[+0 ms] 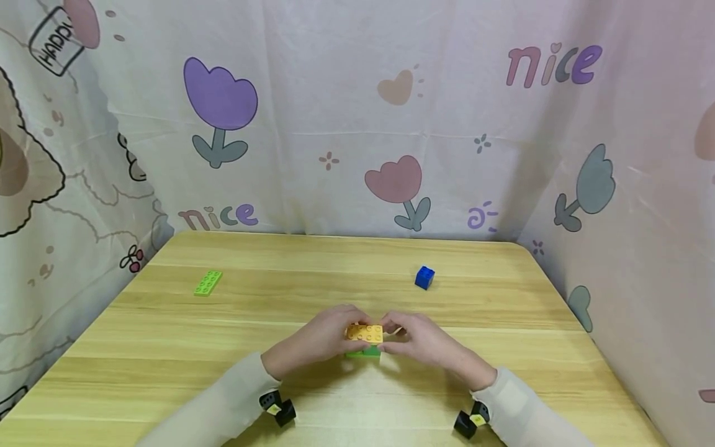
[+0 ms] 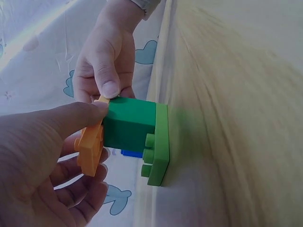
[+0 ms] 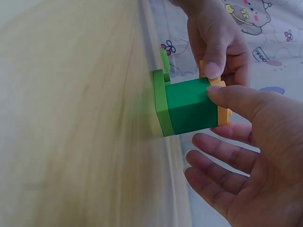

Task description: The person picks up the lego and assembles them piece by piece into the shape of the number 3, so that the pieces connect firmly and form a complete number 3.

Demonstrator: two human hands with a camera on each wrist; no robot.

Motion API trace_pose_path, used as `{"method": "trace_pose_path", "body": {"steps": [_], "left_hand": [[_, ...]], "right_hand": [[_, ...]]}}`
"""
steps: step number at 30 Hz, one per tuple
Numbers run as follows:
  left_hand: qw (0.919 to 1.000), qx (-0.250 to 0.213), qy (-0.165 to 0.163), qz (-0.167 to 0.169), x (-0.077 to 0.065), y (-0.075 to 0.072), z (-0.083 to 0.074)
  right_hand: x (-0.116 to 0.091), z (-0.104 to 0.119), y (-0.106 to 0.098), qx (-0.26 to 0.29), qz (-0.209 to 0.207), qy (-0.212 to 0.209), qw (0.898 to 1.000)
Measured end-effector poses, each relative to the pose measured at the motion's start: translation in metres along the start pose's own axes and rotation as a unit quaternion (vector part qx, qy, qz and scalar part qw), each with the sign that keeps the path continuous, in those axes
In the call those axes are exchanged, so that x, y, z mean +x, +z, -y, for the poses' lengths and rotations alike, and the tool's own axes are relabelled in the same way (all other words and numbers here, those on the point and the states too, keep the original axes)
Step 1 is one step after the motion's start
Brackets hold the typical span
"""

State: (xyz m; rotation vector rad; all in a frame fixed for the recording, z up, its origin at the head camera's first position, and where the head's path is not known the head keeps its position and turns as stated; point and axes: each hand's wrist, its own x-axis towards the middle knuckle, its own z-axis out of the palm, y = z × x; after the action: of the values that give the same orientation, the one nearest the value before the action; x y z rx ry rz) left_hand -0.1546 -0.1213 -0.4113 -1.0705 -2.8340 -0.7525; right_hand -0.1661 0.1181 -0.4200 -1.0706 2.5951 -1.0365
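Observation:
A small stack of toy building bricks stands at the middle of the table. Its base is a light green plate (image 2: 162, 146), and a dark green brick (image 3: 191, 106) sits on the plate's right end. Across the top lies an orange plate (image 1: 365, 334), overhanging to the left above the base's bare studs. My left hand (image 1: 324, 335) pinches the orange plate's left part between thumb and fingers. From the other side, my right hand (image 1: 419, 338) pinches the plate's right end, its thumb at the seam with the dark green brick and its other fingers loosely spread.
Farther back on the wooden table (image 1: 313, 273) lie a blue brick (image 1: 424, 277) to the right and another light green plate (image 1: 208, 283) to the left. A patterned curtain (image 1: 313, 93) encloses the back and sides. Small black devices sit at both wrists.

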Motion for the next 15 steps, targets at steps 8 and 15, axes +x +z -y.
{"method": "trace_pose_path", "body": {"steps": [8, 15], "left_hand": [[1.0, 0.0, 0.001, 0.005, -0.0001, -0.0046, 0.0011], [0.9999, -0.002, 0.007, 0.015, -0.0005, -0.0074, 0.0038]], "right_hand": [[0.0005, 0.0009, -0.0026, -0.004, 0.006, 0.003, 1.0], [0.0015, 0.0003, -0.003, -0.009, 0.01, 0.006, 1.0]]}}
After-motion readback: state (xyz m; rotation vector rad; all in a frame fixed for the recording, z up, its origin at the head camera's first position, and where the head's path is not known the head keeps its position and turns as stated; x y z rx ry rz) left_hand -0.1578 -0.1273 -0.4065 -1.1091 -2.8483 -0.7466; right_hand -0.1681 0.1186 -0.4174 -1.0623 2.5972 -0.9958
